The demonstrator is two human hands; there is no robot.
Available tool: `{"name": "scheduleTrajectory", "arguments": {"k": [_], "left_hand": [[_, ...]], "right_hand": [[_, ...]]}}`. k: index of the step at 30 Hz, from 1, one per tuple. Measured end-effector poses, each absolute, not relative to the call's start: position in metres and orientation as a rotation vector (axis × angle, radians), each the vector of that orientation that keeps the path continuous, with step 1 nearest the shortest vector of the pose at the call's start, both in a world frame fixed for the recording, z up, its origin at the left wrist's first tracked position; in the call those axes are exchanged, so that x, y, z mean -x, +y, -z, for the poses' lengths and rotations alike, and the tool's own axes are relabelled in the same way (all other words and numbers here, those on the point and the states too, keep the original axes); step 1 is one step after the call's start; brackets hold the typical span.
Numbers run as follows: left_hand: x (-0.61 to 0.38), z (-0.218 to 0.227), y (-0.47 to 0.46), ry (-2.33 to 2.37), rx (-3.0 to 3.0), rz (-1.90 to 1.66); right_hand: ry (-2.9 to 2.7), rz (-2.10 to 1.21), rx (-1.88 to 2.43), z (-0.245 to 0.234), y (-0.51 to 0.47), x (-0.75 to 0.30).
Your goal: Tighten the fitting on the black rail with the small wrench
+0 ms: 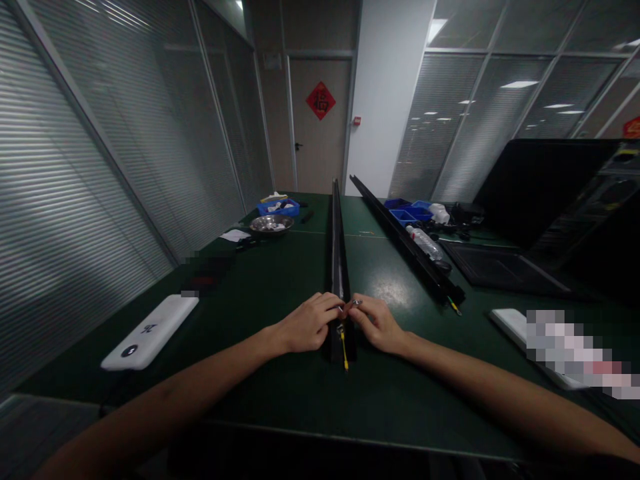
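A long black metal channel [340,253] runs away from me down the middle of the green table. Over its near end, my left hand [309,325] is closed, with the fingertips at a small shiny piece too tiny to name. My right hand [376,323] pinches at the channel's right side, and a small silvery metal part [357,303] shows at its fingertips. Both hands almost meet above the channel. Just below the fingers, a short yellow wire [344,350] with a terminal hangs along the channel's near end.
A second black channel [400,233] lies at the right, with a yellow-green wire [453,305] at its near end. White power banks flank me, one [150,333] on the left. Further back are a metal bowl [271,225], blue bins [413,213] and a plastic bottle [425,243].
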State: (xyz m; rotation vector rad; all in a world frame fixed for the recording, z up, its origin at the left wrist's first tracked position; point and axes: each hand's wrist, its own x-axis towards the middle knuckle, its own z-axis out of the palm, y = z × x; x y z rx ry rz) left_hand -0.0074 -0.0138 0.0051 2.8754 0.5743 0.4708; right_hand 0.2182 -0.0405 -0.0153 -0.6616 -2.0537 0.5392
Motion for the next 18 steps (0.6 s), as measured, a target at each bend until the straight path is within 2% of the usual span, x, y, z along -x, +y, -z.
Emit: {"name": "scheduleTrajectory", "arguments": {"k": [18], "left_hand": [[0.0082, -0.0047, -0.0137, 0.588, -2.874, -0.453]], "right_hand": [[-2.042, -0.520, 0.674, 0.0136, -0.0414, -0.2177]]}}
